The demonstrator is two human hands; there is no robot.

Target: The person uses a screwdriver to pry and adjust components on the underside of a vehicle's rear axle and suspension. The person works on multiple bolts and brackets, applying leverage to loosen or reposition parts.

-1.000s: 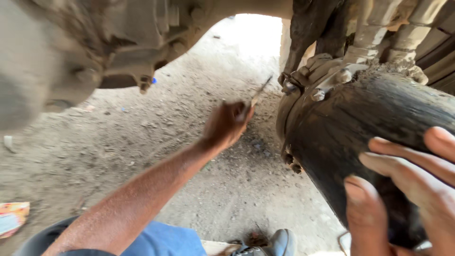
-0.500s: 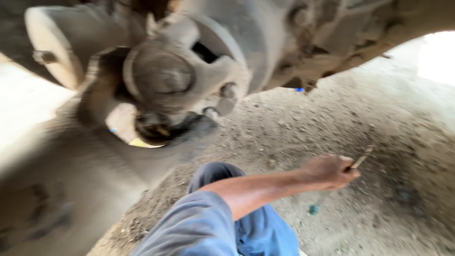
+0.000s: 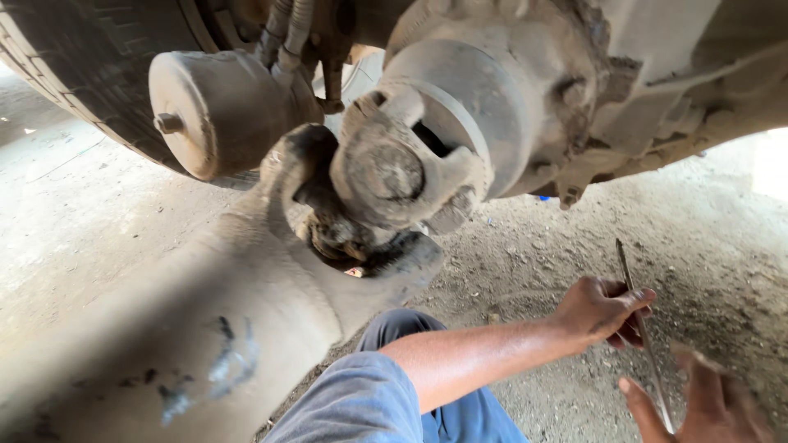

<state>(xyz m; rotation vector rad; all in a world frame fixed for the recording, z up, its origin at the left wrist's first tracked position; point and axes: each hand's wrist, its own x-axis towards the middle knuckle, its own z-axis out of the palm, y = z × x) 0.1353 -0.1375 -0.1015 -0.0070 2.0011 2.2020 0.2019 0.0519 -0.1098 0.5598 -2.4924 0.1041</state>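
I look up from under a vehicle. My left hand (image 3: 603, 312) reaches out to the right over the dirt ground and grips a thin metal rod (image 3: 651, 365) that stands nearly upright. At the bottom right corner my right hand (image 3: 698, 402) is blurred, with its fingers spread beside the rod's lower end; whether it touches the rod I cannot tell. A dusty drive shaft (image 3: 205, 328) runs from the lower left up to a universal joint yoke (image 3: 386, 172), well left of both hands.
The axle housing (image 3: 525, 90) hangs overhead at centre right. A round metal canister (image 3: 213, 111) with hoses sits at the upper left, in front of a tyre (image 3: 74, 66). My blue trouser leg (image 3: 361, 402) lies below the shaft. Gravelly ground (image 3: 533, 262) spreads around.
My view has swung left and steadied on the joint. The left hand still holds the rod, now more upright. My right hand has come into view at the bottom right beside it.
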